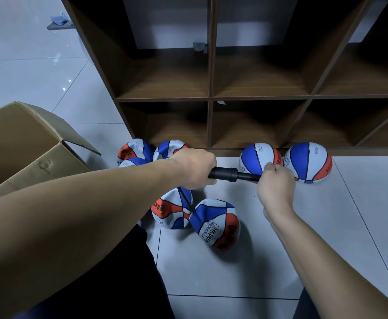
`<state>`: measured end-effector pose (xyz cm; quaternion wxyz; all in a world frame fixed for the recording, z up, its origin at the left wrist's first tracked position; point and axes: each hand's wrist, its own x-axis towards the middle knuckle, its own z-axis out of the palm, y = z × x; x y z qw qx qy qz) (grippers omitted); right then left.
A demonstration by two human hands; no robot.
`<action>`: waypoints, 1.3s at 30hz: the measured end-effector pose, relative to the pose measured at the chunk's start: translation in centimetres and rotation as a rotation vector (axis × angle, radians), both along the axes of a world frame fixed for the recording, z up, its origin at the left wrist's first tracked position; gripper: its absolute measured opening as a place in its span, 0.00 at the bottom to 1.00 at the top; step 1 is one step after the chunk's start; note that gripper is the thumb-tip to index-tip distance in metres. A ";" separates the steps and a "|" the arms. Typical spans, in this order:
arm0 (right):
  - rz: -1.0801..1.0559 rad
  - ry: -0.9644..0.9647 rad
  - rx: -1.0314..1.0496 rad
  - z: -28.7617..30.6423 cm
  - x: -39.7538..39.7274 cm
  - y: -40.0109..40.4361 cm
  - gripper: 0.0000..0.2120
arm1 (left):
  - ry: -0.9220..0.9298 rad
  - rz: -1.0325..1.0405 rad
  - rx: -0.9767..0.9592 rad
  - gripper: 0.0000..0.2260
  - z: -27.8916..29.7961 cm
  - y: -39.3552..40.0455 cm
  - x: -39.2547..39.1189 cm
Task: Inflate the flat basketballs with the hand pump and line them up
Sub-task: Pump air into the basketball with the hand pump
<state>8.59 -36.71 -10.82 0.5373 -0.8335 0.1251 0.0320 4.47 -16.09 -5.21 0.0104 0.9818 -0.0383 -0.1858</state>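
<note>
My left hand (194, 168) grips the barrel of a black hand pump (228, 174), held level above the floor. My right hand (274, 184) grips the pump's handle end, its rod partly drawn out. A thin black hose (186, 201) runs from the pump down to a crumpled blue, white and orange basketball (216, 223) on the tiles. A second flat ball (169, 214) lies beside it on the left. Two round, full balls (256, 157) (309, 162) stand side by side against the shelf base. More flat balls (134, 150) (170, 148) lie further left, partly behind my left hand.
A dark wooden cubby shelf (211, 97) stands straight ahead with open compartments. An open cardboard box (25, 146) sits on the left. Pale floor tiles (326, 226) stretch to the right. My dark trouser legs show at the bottom edge.
</note>
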 end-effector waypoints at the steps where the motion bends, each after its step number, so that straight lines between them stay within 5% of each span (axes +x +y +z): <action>1: 0.014 -0.006 -0.005 -0.1 -0.2 0.4 0.20 | -0.010 -0.003 0.000 0.15 -0.1 -0.2 -0.1; 23: 0.174 -0.008 0.006 0.2 -1.2 1.3 0.20 | -0.029 -0.099 -0.011 0.11 -0.4 -1.3 0.6; 33: 0.045 0.066 0.059 -0.2 1.3 -3.8 0.17 | 0.111 0.019 -0.045 0.12 0.1 2.3 0.7; 39: -0.053 0.038 0.017 0.0 -0.1 -1.3 0.18 | 0.038 -0.038 0.003 0.16 -0.4 0.9 0.7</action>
